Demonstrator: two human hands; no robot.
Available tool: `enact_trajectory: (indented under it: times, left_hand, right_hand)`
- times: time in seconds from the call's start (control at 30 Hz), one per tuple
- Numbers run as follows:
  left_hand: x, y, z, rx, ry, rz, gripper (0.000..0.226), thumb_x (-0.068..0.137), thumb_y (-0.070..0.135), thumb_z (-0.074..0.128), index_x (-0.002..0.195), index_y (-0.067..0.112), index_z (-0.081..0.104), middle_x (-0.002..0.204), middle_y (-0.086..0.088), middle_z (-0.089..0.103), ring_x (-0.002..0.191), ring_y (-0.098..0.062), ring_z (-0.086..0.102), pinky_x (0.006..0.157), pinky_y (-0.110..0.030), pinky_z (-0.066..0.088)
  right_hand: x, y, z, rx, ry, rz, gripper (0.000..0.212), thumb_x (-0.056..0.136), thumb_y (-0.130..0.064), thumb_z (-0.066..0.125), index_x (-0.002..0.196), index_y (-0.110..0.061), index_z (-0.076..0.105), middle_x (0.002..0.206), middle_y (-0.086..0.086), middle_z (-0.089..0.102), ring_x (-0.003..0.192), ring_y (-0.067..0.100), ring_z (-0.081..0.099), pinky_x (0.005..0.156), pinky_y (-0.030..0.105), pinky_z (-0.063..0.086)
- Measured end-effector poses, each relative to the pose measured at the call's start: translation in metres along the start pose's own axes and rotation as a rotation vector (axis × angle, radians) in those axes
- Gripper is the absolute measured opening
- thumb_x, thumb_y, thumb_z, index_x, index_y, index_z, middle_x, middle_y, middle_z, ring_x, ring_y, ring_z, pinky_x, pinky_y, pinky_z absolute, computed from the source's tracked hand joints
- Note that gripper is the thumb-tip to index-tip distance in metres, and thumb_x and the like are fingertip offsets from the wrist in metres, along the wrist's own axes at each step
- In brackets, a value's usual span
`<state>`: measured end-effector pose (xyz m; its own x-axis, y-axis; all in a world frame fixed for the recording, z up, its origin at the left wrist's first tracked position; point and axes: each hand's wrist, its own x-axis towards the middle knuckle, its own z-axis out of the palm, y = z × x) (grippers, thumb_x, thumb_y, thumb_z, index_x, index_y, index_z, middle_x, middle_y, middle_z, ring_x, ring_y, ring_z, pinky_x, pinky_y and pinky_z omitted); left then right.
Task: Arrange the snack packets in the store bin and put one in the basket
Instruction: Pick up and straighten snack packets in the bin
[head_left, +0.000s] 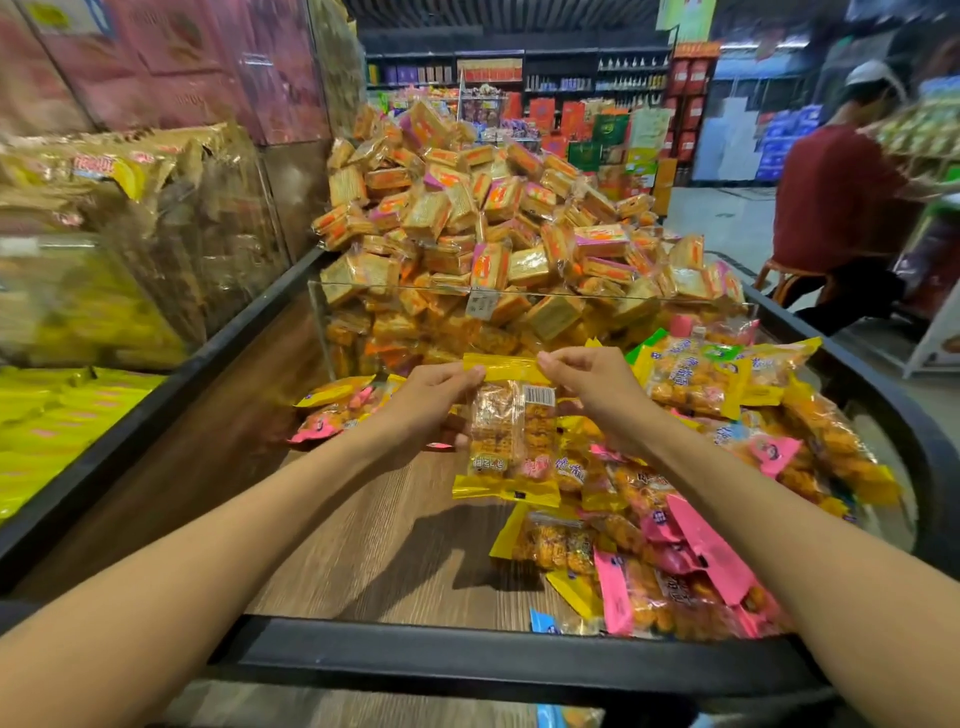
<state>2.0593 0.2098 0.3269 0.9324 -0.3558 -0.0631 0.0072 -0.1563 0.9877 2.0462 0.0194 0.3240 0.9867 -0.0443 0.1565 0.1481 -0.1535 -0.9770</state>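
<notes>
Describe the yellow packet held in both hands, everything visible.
The yellow-edged snack packet has a clear plastic middle showing orange-brown snack pieces, yellow sealed strips at top and bottom, and a barcode near its upper right. It hangs upright above the bin's wooden floor, with the left hand and right hand pinching the top strip's ends.

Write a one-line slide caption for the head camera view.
Both hands, left and right, hold a yellow-edged snack packet by its top above the store bin.
</notes>
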Motion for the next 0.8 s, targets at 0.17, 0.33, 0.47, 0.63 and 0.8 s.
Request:
enact_trajectory:
  times: [0.17, 0.33, 0.47, 0.63, 0.8]
  left_hand:
    - [0.003, 0.004, -0.012, -0.102, 0.061, 0.017, 0.031, 0.1, 0.03, 0.044, 0.102, 0.004, 0.061, 0.086, -0.007, 0.061, 0.06, -0.017, 0.059, 0.045, -0.021, 0.048]
    - [0.003, 0.008, -0.017, -0.146, 0.103, -0.034, 0.041, 0.098, 0.036, 0.046, 0.116, 0.002, 0.059, 0.098, -0.011, 0.062, 0.062, -0.016, 0.056, 0.046, -0.019, 0.05]
    - [0.001, 0.013, -0.016, -0.105, -0.057, -0.027, 0.051, 0.085, 0.034, 0.063, 0.128, 0.009, 0.051, 0.12, -0.009, 0.065, 0.099, -0.017, 0.064, 0.071, -0.027, 0.058]
    - [0.0, 0.006, -0.015, 0.109, -0.134, 0.016, 0.082, 0.071, -0.006, 0.076, 0.14, 0.015, 0.037, 0.119, -0.003, 0.062, 0.098, -0.011, 0.067, 0.073, -0.025, 0.057]
    - [-0.002, 0.006, -0.016, 0.156, -0.048, 0.047, 0.086, 0.069, -0.006, 0.078, 0.141, 0.014, 0.035, 0.097, -0.002, 0.056, 0.086, -0.018, 0.06, 0.066, -0.017, 0.056]
  right_hand:
    - [-0.012, -0.011, 0.002, 0.063, -0.416, 0.282, 0.029, 0.085, -0.015, 0.066, 0.111, -0.02, 0.054, 0.102, 0.0, 0.066, 0.082, 0.008, 0.067, 0.072, 0.024, 0.053]
    - [-0.021, -0.011, 0.012, 0.052, -0.538, 0.276, 0.062, 0.083, 0.016, 0.057, 0.137, -0.008, 0.038, 0.101, -0.02, 0.054, 0.089, -0.001, 0.053, 0.073, 0.018, 0.055]
    - [-0.013, -0.008, 0.003, 0.152, -0.5, 0.257, 0.063, 0.078, 0.016, 0.062, 0.133, -0.01, 0.046, 0.106, 0.001, 0.067, 0.092, 0.008, 0.064, 0.074, 0.023, 0.057]
    - [-0.003, 0.0, -0.001, 0.187, -0.425, 0.237, 0.059, 0.077, 0.017, 0.063, 0.13, -0.006, 0.05, 0.121, 0.017, 0.065, 0.108, 0.025, 0.065, 0.084, 0.03, 0.057]
    - [0.002, 0.005, -0.001, 0.185, -0.42, 0.226, 0.069, 0.072, 0.016, 0.068, 0.134, -0.006, 0.046, 0.125, 0.015, 0.063, 0.111, 0.027, 0.064, 0.088, 0.037, 0.056]
